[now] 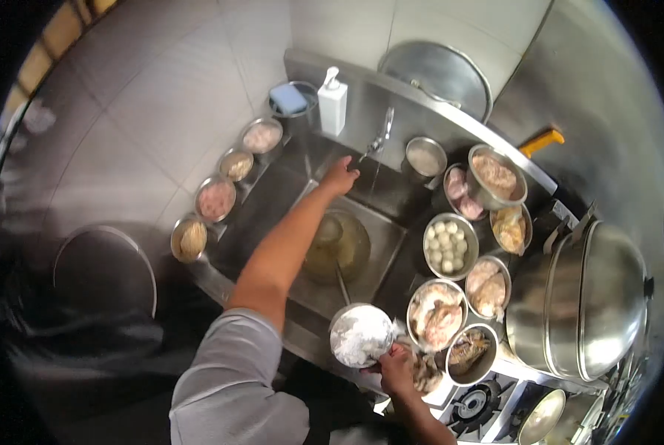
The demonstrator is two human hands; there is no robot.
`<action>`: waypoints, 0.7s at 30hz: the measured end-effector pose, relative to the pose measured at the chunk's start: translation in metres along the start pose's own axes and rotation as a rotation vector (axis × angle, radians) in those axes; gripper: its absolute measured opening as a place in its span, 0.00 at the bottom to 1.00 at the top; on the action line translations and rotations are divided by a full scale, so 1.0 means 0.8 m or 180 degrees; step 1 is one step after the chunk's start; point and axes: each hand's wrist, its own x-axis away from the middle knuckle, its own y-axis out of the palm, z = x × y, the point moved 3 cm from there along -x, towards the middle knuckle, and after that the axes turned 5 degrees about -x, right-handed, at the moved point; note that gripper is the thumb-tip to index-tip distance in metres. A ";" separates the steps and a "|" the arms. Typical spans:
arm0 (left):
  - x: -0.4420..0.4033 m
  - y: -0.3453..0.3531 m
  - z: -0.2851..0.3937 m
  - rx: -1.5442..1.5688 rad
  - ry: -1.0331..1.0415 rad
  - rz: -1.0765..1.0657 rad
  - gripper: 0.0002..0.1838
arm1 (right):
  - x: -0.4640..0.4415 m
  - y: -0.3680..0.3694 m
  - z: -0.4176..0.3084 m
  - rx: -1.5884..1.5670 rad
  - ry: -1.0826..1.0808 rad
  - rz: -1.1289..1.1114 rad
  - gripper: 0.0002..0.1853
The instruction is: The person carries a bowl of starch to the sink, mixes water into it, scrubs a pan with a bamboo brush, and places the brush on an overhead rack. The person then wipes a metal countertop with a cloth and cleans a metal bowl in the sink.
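My left hand (339, 177) reaches across the sink (388, 215) to just beside the spout of the faucet (381, 137). Its fingers are apart and nothing shows in them. In my right hand (397, 368) is the rim of a metal bowl (361, 335) holding white powder, held near the sink's front edge. Below my left forearm, a round vessel of yellowish liquid (354, 256) sits in the sink, partly hidden by the arm. A ladle (341, 282) dips into it, its handle pointing towards the bowl.
Several bowls of food line the left ledge (217, 199). On the right stand a bowl of white balls (450, 246), bowls of raw meat (436, 314), and a large lidded steamer pot (569, 297). A gas burner (474, 404) is at lower right. Behind are a soap dispenser (333, 104) and a yellow-handled tool (542, 142).
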 end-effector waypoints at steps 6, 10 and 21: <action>-0.063 0.065 0.030 0.0129 -0.0354 -0.1397 0.22 | -0.028 0.017 -0.014 -0.0289 -0.0130 0.0324 0.11; -0.025 0.067 0.064 0.2060 -0.0949 -0.1622 0.18 | -0.070 0.013 0.012 -0.0223 -0.0152 0.0327 0.11; 0.017 -0.001 0.113 0.2180 -0.1081 -0.1890 0.09 | -0.182 0.085 -0.021 -0.0071 -0.0646 0.0359 0.15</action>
